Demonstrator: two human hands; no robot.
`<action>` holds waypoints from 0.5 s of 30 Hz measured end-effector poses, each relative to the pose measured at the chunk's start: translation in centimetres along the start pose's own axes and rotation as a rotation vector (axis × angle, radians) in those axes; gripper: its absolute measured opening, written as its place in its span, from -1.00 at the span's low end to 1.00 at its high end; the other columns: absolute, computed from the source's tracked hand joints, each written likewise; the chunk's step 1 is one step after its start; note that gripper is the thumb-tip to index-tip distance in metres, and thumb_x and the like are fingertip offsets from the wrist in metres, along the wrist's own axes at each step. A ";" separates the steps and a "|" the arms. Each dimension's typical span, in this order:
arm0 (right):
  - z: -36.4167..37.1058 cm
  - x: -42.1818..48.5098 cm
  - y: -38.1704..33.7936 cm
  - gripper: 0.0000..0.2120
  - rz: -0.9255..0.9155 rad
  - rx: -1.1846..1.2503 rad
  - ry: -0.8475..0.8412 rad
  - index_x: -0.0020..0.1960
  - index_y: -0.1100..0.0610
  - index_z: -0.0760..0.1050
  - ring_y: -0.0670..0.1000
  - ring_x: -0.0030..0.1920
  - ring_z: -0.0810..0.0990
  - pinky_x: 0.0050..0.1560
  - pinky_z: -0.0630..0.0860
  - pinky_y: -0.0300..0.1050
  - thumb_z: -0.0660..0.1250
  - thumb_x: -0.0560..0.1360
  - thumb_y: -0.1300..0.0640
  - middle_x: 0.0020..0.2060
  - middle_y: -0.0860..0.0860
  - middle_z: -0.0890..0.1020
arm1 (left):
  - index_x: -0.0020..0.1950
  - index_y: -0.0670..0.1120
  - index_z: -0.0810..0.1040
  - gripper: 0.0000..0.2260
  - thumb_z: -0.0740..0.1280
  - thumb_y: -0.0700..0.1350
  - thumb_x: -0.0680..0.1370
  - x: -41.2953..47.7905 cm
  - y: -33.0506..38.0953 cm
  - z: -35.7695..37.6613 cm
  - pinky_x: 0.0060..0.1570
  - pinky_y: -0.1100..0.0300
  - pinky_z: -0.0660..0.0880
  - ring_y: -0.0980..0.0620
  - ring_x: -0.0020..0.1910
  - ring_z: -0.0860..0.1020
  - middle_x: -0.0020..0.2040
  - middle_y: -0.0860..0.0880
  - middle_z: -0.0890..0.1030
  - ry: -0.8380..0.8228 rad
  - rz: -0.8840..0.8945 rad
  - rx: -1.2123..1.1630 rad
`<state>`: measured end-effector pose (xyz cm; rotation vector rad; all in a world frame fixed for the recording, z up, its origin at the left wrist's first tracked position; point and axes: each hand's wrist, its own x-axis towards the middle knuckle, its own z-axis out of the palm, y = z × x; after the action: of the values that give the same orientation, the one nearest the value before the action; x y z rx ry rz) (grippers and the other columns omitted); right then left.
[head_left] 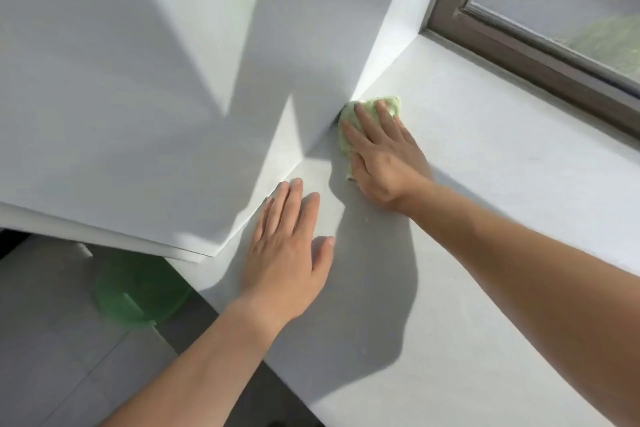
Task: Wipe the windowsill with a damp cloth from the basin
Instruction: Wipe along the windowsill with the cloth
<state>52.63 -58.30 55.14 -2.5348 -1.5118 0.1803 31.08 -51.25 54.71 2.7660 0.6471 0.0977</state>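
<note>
Body check, two limbs in view. Left hand point(287, 253): bare, back of the hand facing the camera, all five digits visible, nails short and plain, knuckle creases and faint tendon ridges readable. Left forearm point(207, 357): bare from the wrist down to the bottom edge of the frame, smooth, sleeve-free along the visible length. Right hand point(384, 156): bare, back up, short nails on the fingertips that show, knuckle line clear in the sun. Right forearm point(519, 253): bare from the wrist to the right edge of the frame, upper side sunlit, underside in shade. Skin surfaces plain, unmarked where visible.
</note>
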 end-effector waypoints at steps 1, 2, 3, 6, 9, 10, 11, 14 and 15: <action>0.0 -1.8 0.0 -0.44 -0.125 0.002 -0.031 0.57 0.06 0.16 0.26 0.57 -0.02 0.55 -0.04 0.14 0.02 0.59 -0.02 0.58 0.07 0.14 | 0.55 -0.09 0.21 -0.45 0.07 0.11 0.60 -0.3 0.0 -0.1 0.55 0.03 -0.14 -0.04 0.61 -0.06 0.62 -0.13 0.08 -0.001 0.002 -0.001; -0.2 -3.1 0.4 -0.44 -0.227 -0.006 -0.074 0.57 0.08 0.17 0.24 0.57 0.01 0.55 -0.02 0.12 0.03 0.59 -0.02 0.58 0.08 0.16 | 0.56 -0.09 0.19 -0.44 0.07 0.11 0.60 -0.5 -0.1 -0.1 0.55 0.04 -0.16 -0.02 0.61 -0.09 0.63 -0.12 0.05 -0.008 0.006 -0.003; -0.5 -3.3 1.2 -0.42 -0.281 -0.019 -0.094 0.58 0.08 0.16 0.22 0.57 0.02 0.55 -0.01 0.10 0.02 0.58 -0.02 0.57 0.07 0.17 | 0.57 -0.08 0.17 -0.43 0.07 0.12 0.60 -0.5 -0.3 -0.1 0.55 0.05 -0.17 0.00 0.61 -0.11 0.63 -0.11 0.04 -0.011 0.010 -0.005; -1.3 -0.5 3.5 -0.40 0.010 -0.017 -0.069 0.61 0.04 -0.01 0.15 0.59 -0.09 0.56 -0.03 0.11 -0.01 0.58 -0.01 0.60 0.01 0.05 | 0.57 -0.11 0.19 -0.43 0.04 0.13 0.61 -0.3 -0.7 -0.1 0.56 0.03 -0.12 -0.03 0.61 -0.08 0.63 -0.13 0.07 -0.007 0.029 0.008; -1.4 1.1 1.5 -0.39 0.287 0.026 -0.019 0.60 0.07 -0.04 0.17 0.59 -0.15 0.56 -0.09 0.10 0.01 0.59 0.02 0.61 0.02 -0.01 | 0.55 -0.13 0.23 -0.44 0.05 0.11 0.61 -0.3 -0.8 0.0 0.56 0.00 -0.08 -0.07 0.61 -0.02 0.61 -0.16 0.11 0.003 0.042 0.021; -0.8 0.2 0.1 -0.38 0.221 0.011 -0.007 0.60 0.09 -0.01 0.20 0.58 -0.13 0.56 -0.07 0.12 0.01 0.58 0.00 0.60 0.05 0.02 | 0.55 -0.14 0.22 -0.44 0.05 0.11 0.61 -0.4 -0.7 0.0 0.56 0.00 -0.10 -0.07 0.61 -0.03 0.61 -0.17 0.10 -0.003 0.038 0.016; -0.1 -1.6 -1.2 -0.38 0.102 0.003 -0.012 0.60 0.10 0.02 0.21 0.58 -0.09 0.55 -0.05 0.13 0.00 0.57 -0.03 0.60 0.06 0.06 | 0.55 -0.14 0.21 -0.43 0.05 0.11 0.60 -0.5 -0.7 -0.1 0.56 0.02 -0.13 -0.06 0.61 -0.04 0.62 -0.16 0.09 -0.010 0.035 0.012; 0.4 -7.6 -1.9 -0.40 -0.206 -0.022 -0.086 0.59 0.09 0.10 0.15 0.59 -0.03 0.57 -0.06 0.07 0.00 0.60 -0.11 0.58 0.03 0.15 | 0.56 -0.13 0.17 -0.44 0.00 0.11 0.61 -0.9 -0.5 -0.6 0.54 0.08 -0.25 -0.03 0.61 -0.12 0.63 -0.15 0.03 -0.029 0.033 0.010; 0.0 -8.0 -0.4 -0.40 -0.219 -0.033 -0.080 0.59 0.07 0.10 0.14 0.59 -0.04 0.57 -0.05 0.06 0.01 0.61 -0.11 0.58 0.02 0.15 | 0.56 -0.11 0.14 -0.46 0.00 0.09 0.63 -1.1 -0.4 -0.8 0.54 0.09 -0.28 -0.02 0.61 -0.16 0.63 -0.14 -0.01 -0.041 0.029 0.009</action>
<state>48.49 -65.21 55.30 -2.3895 -1.8232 0.2292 29.80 -51.22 55.35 2.7790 0.5981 0.0439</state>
